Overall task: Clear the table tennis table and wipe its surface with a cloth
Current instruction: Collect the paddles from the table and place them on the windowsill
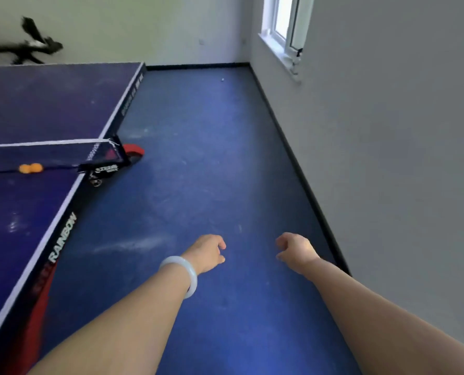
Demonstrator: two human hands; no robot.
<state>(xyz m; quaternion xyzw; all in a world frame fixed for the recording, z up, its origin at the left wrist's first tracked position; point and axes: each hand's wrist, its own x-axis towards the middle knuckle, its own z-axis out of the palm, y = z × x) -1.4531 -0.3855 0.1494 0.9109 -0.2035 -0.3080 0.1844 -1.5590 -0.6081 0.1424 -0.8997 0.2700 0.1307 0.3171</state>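
Note:
The dark blue table tennis table fills the left side, its white-lined edge running from bottom left up to the far corner. Its net crosses it, clamped at the near post. Two orange balls lie on the table against the net. My left hand, with a pale bangle on the wrist, and my right hand hang over the blue floor to the right of the table. Both hold nothing, with the fingers loosely curled. No cloth is in view.
Blue floor runs between the table and the grey wall on the right. A small white ball lies on the floor near the far wall. A window is at the upper right. A dark blurred shape shows beyond the table's far end.

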